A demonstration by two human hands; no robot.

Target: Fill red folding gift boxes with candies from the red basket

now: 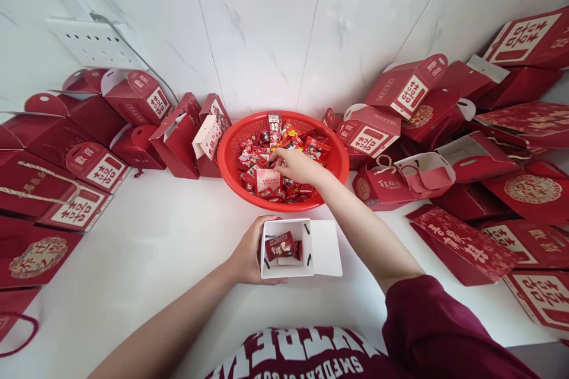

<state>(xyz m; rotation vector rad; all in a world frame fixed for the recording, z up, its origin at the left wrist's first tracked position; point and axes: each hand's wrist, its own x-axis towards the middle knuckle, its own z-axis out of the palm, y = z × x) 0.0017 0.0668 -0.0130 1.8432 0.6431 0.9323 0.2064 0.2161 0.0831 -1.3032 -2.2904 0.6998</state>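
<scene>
My left hand (249, 253) grips the left side of a small gift box (287, 272), which stands open with its white inside showing and its flap (326, 247) folded out to the right. A dark red wrapped candy (281, 246) and other small pieces lie in it. My right hand (293, 166) reaches into a red plastic basket (284, 207) of wrapped candies. Its fingers are bent together over the candies, beside a pink packet (268, 181); whatever lies between the fingertips is hidden. A red-and-white packet (274, 129) stands against the basket's far side.
Red gift boxes crowd the white table (178, 237) on both sides, including a corded box (48, 189) at left and a patterned box (462, 243) at right. A tiled wall (262, 29) rises behind the basket, with a socket strip (95, 43) at upper left.
</scene>
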